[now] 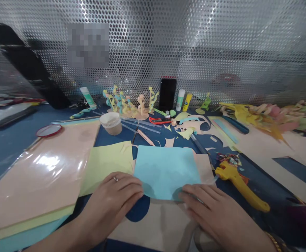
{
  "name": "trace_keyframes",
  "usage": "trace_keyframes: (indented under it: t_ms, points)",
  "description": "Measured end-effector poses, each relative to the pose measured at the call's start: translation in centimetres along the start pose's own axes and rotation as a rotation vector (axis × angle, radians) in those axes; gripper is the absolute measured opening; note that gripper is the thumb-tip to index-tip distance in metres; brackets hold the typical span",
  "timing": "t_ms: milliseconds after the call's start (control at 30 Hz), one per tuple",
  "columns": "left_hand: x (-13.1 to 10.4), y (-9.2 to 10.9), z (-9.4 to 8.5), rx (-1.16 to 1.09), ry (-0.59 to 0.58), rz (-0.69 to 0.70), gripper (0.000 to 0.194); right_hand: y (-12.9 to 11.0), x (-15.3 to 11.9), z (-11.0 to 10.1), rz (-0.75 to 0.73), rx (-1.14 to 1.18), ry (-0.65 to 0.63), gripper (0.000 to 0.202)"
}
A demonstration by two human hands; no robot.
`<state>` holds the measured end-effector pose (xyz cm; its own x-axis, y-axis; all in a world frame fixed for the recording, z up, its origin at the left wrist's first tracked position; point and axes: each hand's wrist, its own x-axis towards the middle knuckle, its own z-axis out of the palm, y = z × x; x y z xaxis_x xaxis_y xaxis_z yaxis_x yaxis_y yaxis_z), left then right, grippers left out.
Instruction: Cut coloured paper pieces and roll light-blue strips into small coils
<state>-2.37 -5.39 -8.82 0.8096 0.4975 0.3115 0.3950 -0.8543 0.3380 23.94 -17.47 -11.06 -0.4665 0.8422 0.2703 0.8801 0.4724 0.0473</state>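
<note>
A light blue sheet of paper [167,169] lies in front of me, its near edge bowed slightly. My left hand [117,197] grips it at the lower left corner, fingers together, with a ring on one finger. At the lower right corner my right hand [213,206] pinches the same sheet; its thumb is mostly hidden. A pale yellow-green sheet [109,159] sits to the left, partly beneath my left hand. Under the blue sheet, a beige sheet [163,217] with a curved cut-out shows toward me.
A yellow glue gun [243,189] lies at the right. Plastic-wrapped coloured paper [55,168] covers the left side. Behind are a paper cup [111,123], a red cutter [160,120], glue sticks [180,99], curled paper decorations [121,103] and an upright phone [168,94]. Paper scraps [192,124] lie around.
</note>
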Motion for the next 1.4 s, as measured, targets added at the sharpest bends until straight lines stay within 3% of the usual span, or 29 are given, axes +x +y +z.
trace_keyframes:
  t_ms: [167,333,500,667,867,1100,1200,1400]
  points:
    - [0.9,0.2,-0.6,0.073,-0.045,0.095,0.017,0.4,0.1,0.0,-0.014,-0.007,0.031,0.042]
    - [1.4,0.4,-1.1,0.154,-0.118,0.13,0.026,0.3,0.7,-0.5,-0.04,0.068,0.039,0.033]
    - [2.3,1.8,-1.4,0.199,-0.222,0.177,0.023,0.4,0.5,-0.5,-0.025,0.123,0.041,0.033]
    - [3.0,2.5,0.0,0.209,-0.158,0.246,0.021,0.4,0.6,-0.6,-0.016,0.125,0.051,0.031]
    - [2.0,1.3,1.4,0.277,-0.091,0.324,0.017,0.5,0.5,-0.3,-0.014,0.128,0.054,0.031]
    - [2.3,0.8,1.2,0.229,-0.001,0.298,0.027,1.1,-0.3,0.1,-0.011,0.101,0.03,0.03]
    - [2.3,0.6,1.2,0.25,0.043,0.355,0.023,1.4,-0.4,-0.2,0.005,0.112,0.006,0.032]
    - [1.7,0.5,0.9,0.338,-0.02,0.399,0.023,1.3,-0.3,-0.7,-0.019,0.115,-0.015,0.029]
